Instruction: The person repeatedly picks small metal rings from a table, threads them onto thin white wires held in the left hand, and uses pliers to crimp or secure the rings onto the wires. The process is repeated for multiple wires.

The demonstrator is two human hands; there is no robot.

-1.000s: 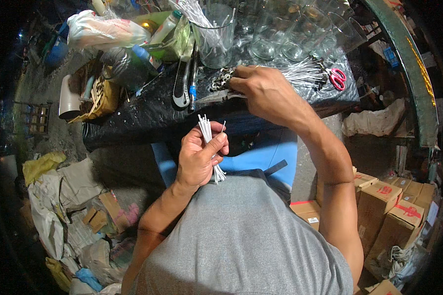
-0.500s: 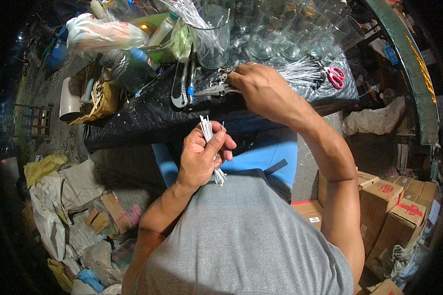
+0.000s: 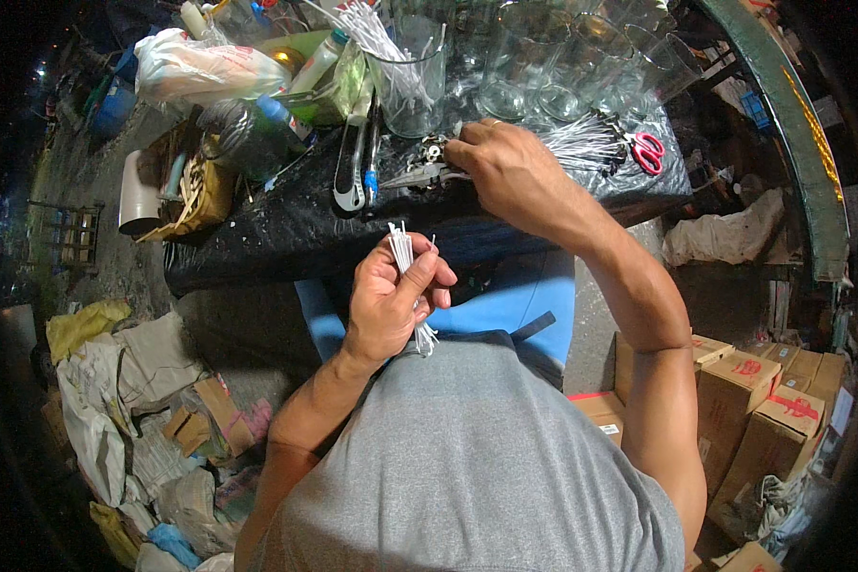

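A bundle of thin white strands [image 3: 402,250], which look like candle wicks, is gripped upright in my left hand [image 3: 383,300] above my lap. One single strand pokes up between that hand's thumb and fingers. My right hand [image 3: 505,170] is over the black-covered table, bent downward with fingers drawn together beside small metal pieces [image 3: 433,150]. Its fingertips are hidden, so what they pinch does not show. Pliers [image 3: 419,177] lie just left of it. To its right is a spread of white strands with dark ends [image 3: 589,143].
Pink-handled scissors [image 3: 647,153] lie at the table's right. A grey-handled cutter [image 3: 351,191] lies left of the pliers. Behind stand a glass jar of white strands [image 3: 415,105] and several clear glasses [image 3: 505,76]. Cardboard boxes [image 3: 734,381] are stacked at lower right, sacks [image 3: 95,391] at lower left.
Both hands keep nearly the same places and grips. My right hand has shifted very slightly over the small metal pieces.
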